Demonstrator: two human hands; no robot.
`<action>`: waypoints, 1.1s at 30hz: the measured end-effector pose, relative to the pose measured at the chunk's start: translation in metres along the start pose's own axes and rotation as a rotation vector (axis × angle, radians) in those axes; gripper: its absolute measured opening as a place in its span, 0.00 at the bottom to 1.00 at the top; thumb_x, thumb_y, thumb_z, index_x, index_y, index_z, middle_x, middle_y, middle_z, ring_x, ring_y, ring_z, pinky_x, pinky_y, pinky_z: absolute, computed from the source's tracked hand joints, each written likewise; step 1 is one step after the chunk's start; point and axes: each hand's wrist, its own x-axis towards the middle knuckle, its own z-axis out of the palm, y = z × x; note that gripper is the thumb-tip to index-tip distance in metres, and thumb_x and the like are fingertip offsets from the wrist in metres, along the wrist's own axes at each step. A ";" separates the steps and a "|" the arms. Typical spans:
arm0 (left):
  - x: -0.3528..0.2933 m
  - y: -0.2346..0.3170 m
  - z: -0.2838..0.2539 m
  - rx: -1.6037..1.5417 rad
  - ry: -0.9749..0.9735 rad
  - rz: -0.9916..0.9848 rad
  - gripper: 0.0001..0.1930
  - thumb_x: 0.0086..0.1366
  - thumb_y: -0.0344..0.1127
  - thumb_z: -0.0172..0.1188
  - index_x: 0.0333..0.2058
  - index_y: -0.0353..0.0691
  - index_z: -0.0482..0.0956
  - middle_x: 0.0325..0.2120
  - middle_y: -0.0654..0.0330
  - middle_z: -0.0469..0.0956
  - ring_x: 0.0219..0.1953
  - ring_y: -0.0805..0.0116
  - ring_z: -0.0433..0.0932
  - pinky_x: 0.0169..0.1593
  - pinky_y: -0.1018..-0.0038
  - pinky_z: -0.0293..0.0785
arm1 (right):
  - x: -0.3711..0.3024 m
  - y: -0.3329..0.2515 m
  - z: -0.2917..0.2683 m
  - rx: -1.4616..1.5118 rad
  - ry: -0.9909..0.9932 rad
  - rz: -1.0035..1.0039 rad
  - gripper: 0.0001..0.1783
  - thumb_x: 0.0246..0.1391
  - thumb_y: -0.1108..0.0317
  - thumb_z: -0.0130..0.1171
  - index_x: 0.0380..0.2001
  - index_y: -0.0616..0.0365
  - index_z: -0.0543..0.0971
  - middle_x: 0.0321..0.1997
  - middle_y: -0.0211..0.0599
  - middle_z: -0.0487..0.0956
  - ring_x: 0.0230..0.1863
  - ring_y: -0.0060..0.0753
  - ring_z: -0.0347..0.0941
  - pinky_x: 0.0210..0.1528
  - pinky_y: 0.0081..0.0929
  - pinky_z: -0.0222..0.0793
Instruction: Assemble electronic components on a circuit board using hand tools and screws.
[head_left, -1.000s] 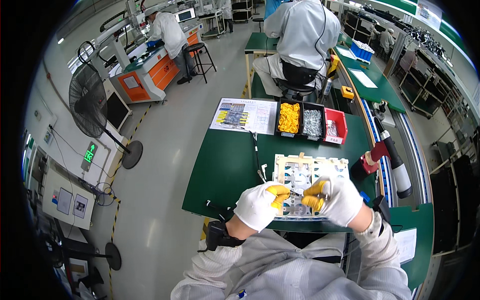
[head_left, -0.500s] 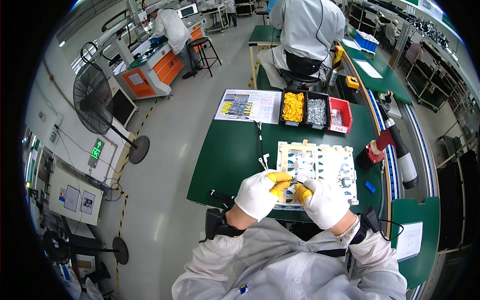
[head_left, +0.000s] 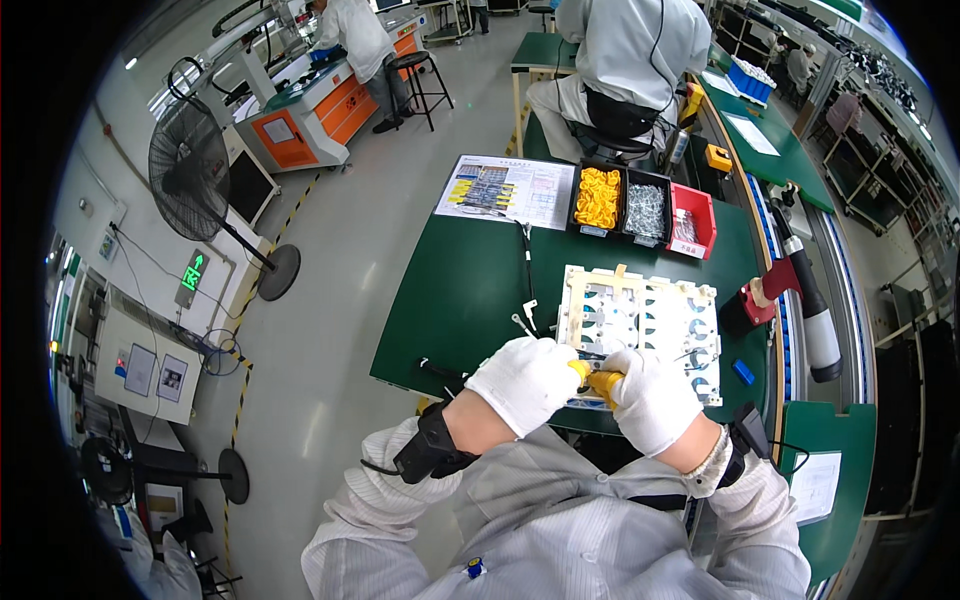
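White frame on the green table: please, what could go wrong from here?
The left hand and right hand meet over the near part of the white frame; a small part, if held there, might slip into its openings.
The frame sits close to the near edge of the green table, so a pull could perhaps drag it over.
The dark cable lies just beyond the left hand and might get snagged.

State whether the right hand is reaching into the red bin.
No: the right hand is beside the left hand, near the white frame; the red bin stands farther away.
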 end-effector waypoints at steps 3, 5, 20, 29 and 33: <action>0.003 0.004 -0.002 0.027 -0.017 -0.014 0.09 0.60 0.31 0.64 0.39 0.38 0.85 0.38 0.56 0.84 0.39 0.59 0.83 0.43 0.65 0.81 | -0.002 0.005 -0.002 -0.008 0.013 -0.080 0.11 0.63 0.71 0.60 0.47 0.63 0.81 0.39 0.50 0.81 0.37 0.54 0.79 0.43 0.42 0.76; 0.003 0.003 -0.001 0.022 -0.013 -0.019 0.09 0.60 0.31 0.64 0.38 0.38 0.85 0.38 0.56 0.83 0.39 0.59 0.83 0.43 0.65 0.81 | -0.005 0.009 -0.004 -0.001 -0.047 -0.095 0.12 0.61 0.71 0.60 0.47 0.64 0.81 0.42 0.50 0.81 0.39 0.53 0.78 0.44 0.41 0.76; 0.009 0.011 -0.003 0.107 -0.081 -0.052 0.06 0.64 0.34 0.62 0.38 0.41 0.84 0.32 0.60 0.78 0.37 0.61 0.79 0.39 0.64 0.79 | -0.024 0.007 -0.016 -0.181 -0.154 -0.226 0.21 0.45 0.72 0.65 0.45 0.65 0.85 0.53 0.45 0.76 0.47 0.48 0.71 0.48 0.41 0.69; 0.014 0.010 -0.007 0.150 -0.143 -0.061 0.05 0.63 0.33 0.63 0.35 0.41 0.84 0.31 0.59 0.77 0.36 0.60 0.80 0.38 0.64 0.80 | -0.031 -0.003 -0.004 -0.319 -0.081 -0.150 0.20 0.56 0.68 0.61 0.51 0.62 0.83 0.54 0.42 0.76 0.49 0.45 0.71 0.51 0.41 0.67; 0.016 0.008 -0.007 0.098 -0.113 -0.060 0.05 0.60 0.33 0.63 0.31 0.39 0.84 0.31 0.56 0.80 0.37 0.58 0.82 0.41 0.63 0.82 | -0.035 0.001 0.009 -0.375 -0.021 -0.144 0.19 0.59 0.67 0.60 0.52 0.60 0.83 0.55 0.42 0.76 0.49 0.45 0.71 0.53 0.43 0.65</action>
